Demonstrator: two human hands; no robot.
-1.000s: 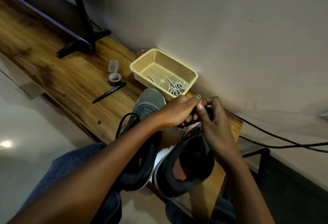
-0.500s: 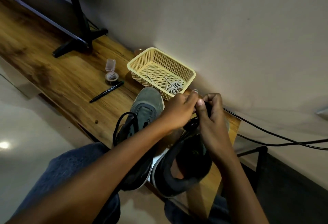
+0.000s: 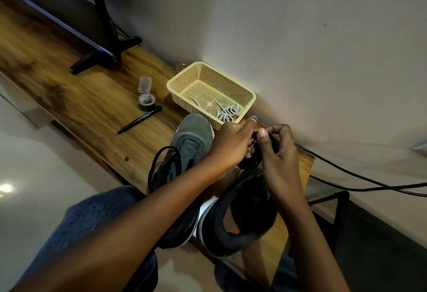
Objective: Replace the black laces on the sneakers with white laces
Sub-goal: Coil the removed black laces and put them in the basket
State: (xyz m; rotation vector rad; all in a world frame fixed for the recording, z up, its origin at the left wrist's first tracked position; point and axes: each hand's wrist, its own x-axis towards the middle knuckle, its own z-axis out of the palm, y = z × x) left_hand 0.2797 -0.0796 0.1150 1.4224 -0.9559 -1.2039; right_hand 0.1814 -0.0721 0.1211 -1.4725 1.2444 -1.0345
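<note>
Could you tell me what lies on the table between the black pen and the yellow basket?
In the head view, only bare wood of the table lies between the black pen and the yellow basket; the tape roll sits just beyond the pen's tip.

plain pale wall (image 3: 300,37) | wooden desk (image 3: 69,97) against it | glossy light floor (image 3: 27,176)

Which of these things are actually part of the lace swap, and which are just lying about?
Part of the job: both sneakers, black lace in both hands, white laces in yellow basket.

Lying about: pen, tape roll, clear box, cables.
</note>
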